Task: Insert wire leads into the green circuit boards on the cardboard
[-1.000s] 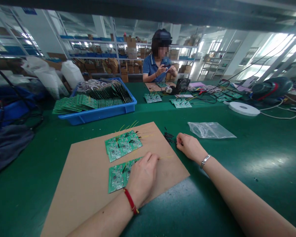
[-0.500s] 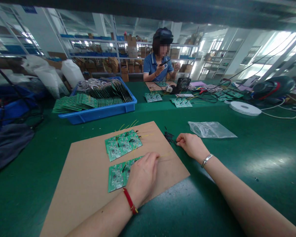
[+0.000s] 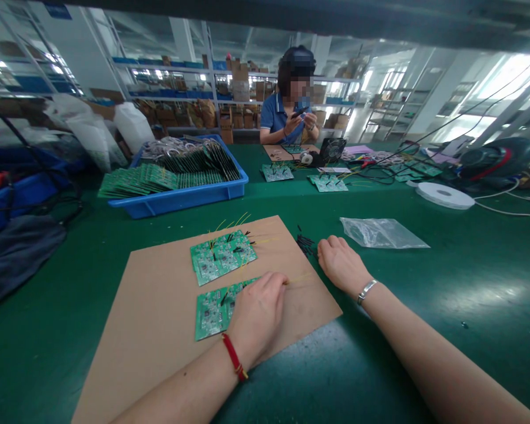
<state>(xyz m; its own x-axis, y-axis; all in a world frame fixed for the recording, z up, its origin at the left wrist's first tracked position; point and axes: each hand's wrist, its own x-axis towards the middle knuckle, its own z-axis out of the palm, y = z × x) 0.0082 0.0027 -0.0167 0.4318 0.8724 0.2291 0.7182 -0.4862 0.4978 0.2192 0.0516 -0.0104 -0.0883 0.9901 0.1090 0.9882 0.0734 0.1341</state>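
Two groups of green printed circuit boards [image 3: 223, 257] lie on a brown cardboard sheet [image 3: 136, 330], with yellow wires [image 3: 300, 278] extending from them; the left hand [image 3: 258, 315], its fingers [image 3: 271, 281] pressed together and curled, rests on the right edge of the lower group. The right hand [image 3: 342, 265], its fingers [image 3: 331, 242] loosely together, lies at the sheet's right edge, just beside one small pile of black parts [image 3: 304, 244]; any pinch cannot be determined. One crumpled clear plastic bag [image 3: 382, 233] lies further right on the green bench [image 3: 446, 365].
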